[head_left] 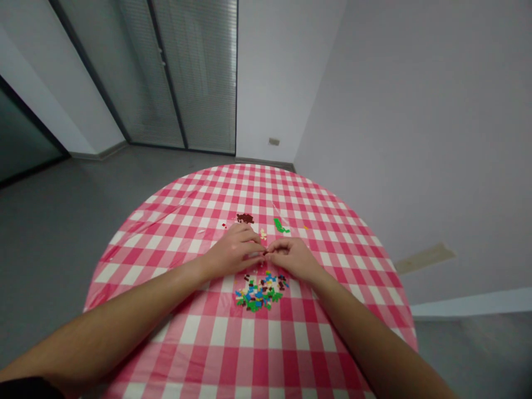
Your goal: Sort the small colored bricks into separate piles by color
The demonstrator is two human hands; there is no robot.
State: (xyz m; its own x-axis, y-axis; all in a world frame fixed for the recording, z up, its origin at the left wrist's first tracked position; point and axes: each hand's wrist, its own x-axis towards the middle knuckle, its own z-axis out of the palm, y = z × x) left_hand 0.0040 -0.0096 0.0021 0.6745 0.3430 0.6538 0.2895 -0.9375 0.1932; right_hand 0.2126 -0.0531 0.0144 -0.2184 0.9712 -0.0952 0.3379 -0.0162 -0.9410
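A tiny dark brick (265, 254), light, stiff and best gripped by its edges, is pinched between the curled left hand (235, 250) and right hand (291, 257), above a heap of coloured bricks (258, 293) on the checked tablecloth (187, 332).

The left hand (233, 252) and right hand (294, 258) pinch a small dark piece (265, 252) above scattered plastic bricks (257, 293).

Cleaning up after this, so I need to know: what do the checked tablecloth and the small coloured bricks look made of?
The gingham tablecloth looks like thin vinyl or plastic, with a soft sheen and shallow creases, though coated fabric is possible. The small bricks look like moulded plastic, with bright, even colours; their finish is too small to judge.
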